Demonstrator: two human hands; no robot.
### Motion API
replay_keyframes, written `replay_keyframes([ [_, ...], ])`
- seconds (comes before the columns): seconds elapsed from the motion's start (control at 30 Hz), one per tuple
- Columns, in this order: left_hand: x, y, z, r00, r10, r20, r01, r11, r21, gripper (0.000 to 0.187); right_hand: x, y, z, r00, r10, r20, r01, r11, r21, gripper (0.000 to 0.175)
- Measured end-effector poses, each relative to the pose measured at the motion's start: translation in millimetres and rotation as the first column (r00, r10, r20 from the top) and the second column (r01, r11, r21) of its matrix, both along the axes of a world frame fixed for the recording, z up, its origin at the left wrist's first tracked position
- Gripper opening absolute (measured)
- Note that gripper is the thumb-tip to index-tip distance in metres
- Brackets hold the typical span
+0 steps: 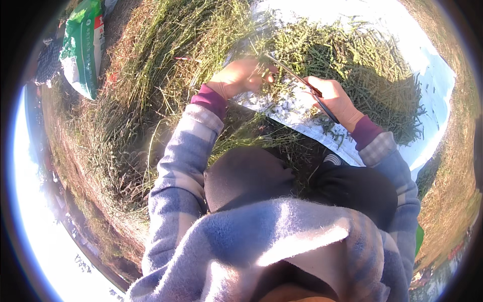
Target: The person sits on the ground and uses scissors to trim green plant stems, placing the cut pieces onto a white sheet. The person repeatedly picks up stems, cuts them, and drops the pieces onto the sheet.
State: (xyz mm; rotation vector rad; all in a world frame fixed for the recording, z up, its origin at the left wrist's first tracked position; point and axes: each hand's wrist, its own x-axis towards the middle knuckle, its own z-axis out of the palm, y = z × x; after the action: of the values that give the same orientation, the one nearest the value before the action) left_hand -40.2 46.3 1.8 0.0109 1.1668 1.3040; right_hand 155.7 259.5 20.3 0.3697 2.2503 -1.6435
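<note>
My right hand (332, 96) is closed around the dark handle of a thin metal blade (292, 72), which points up and left towards my other hand; whether it is a sickle, a knife or shears is unclear. My left hand (245, 77) has its fingers curled near the tip, by thin green stalks (256, 49); a blur hides whether it grips them. Beneath and beyond both hands, cut green seed heads (351, 56) lie heaped on a white sheet (434, 79). Small leafy bits are scattered on the sheet's near corner.
Long cut stalks (166, 49) form a large pile at the left. A green and white plastic sack (85, 53) stands beyond it, at the upper left. My bent knees (249, 177) in dark trousers are close to the sheet's near edge. Dry grass lies at the right.
</note>
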Motion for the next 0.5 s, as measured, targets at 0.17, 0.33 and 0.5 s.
replay_keyframes([
  [0.17, 0, -14, 11, 0.886, -0.122, -0.448, 0.069, 0.989, -0.133, 0.027, 36, 23, -28, 0.896, -0.288, -0.340, 0.293, 0.955, -0.038, 0.029],
  [0.33, 46, -68, 54, 0.566, -0.411, -0.715, 0.167, 0.906, -0.389, 0.016, 80, 45, -30, 0.904, -0.423, -0.054, 0.426, 0.902, 0.068, 0.026],
  [0.5, 113, -176, 10, -0.134, -0.644, -0.753, 0.304, 0.696, -0.650, 0.031, 100, 39, -42, 0.890, -0.456, -0.031, 0.456, 0.890, 0.004, 0.027],
])
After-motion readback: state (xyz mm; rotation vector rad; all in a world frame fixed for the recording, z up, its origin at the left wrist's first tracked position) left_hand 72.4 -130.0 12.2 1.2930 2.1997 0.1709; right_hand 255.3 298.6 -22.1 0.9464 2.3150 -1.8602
